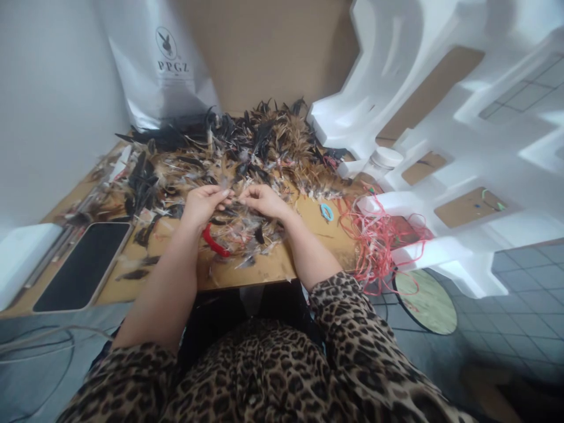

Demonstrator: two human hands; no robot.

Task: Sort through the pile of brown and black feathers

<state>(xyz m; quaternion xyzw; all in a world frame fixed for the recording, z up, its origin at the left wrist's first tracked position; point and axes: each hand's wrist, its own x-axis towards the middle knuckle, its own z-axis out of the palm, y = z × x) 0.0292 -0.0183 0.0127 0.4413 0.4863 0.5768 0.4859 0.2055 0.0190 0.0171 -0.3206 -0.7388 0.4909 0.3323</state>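
Note:
My left hand [205, 202] is closed in a pinch above a heap of loose feathers [247, 235]. Close beside it, my right hand [264, 200] also pinches with thumb and forefinger. A thin brownish feather [225, 176] seems to rise from the left fingertips. What the right fingertips hold is too small to make out. Below the hands, a red curved band [214, 242] lies against the feathers. Brown and black feathers [282, 138] spread thickly across the back of the table.
A phone [83, 267] lies at the left. Right of the hands are a light-blue ring [326, 212], tangled pink-red string [379, 241] and a lidded jar [381, 163]. White foam pieces [440, 117] stand at the right; a silvery bag [163, 76] stands behind. The table's front edge [247, 285] is near my body.

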